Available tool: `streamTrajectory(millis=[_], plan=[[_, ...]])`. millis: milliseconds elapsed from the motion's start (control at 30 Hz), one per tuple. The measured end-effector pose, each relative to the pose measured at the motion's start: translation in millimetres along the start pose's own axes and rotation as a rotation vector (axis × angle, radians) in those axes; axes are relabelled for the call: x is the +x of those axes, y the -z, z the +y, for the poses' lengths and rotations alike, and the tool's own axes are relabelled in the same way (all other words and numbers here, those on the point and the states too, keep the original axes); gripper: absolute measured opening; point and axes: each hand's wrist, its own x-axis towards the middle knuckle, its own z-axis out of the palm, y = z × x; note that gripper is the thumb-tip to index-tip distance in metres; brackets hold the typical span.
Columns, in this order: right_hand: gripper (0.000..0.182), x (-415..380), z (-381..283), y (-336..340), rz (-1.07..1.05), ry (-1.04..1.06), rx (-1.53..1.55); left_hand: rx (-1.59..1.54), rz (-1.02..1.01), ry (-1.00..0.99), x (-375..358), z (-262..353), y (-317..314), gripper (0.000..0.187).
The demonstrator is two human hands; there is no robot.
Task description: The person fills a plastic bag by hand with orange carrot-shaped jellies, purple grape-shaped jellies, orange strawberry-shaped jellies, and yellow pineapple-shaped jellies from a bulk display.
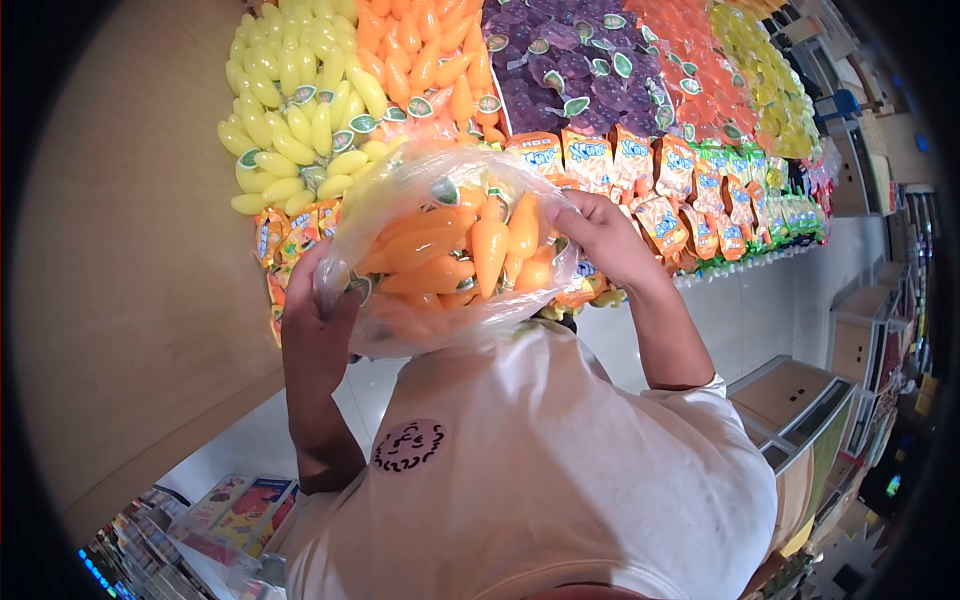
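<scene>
A clear plastic bag (430, 325) is stretched open between my two hands in front of my chest. Inside it lie several orange carrot-shaped packs (490, 255), some with green leaf-shaped tags. My left hand (318, 325) grips the bag's left side, thumb in front. On the opposite side, my right hand (603, 232) pinches the bag's edge between thumb and fingers. Just beyond the bag, more orange carrot-shaped packs (425, 55) are heaped on the display, beside yellow banana-shaped packs (290, 130).
Purple grape-like packs (570, 70), red packs (695, 85) and yellow-green packs (765, 80) continue the display rightward. Orange printed snack bags (670, 170) line its front edge. A brown panel (130, 220) stands at the left. Shelving and cabinets (790, 400) are at the right.
</scene>
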Motion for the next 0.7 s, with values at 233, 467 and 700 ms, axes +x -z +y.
streamTrajectory(millis=[233,467,700], plan=[[0.039,1,-10,-17,-0.067,0.077,0.506,-0.617,0.092,-0.062,9,25,1,0.052],[0.038,-3,-27,-11,-0.195,0.179,0.849,-0.898,-0.083,-0.223,24,22,3,0.037],[0.031,4,-66,-4,-0.269,0.355,0.786,-1.081,-0.224,-0.418,36,46,-3,0.034]])
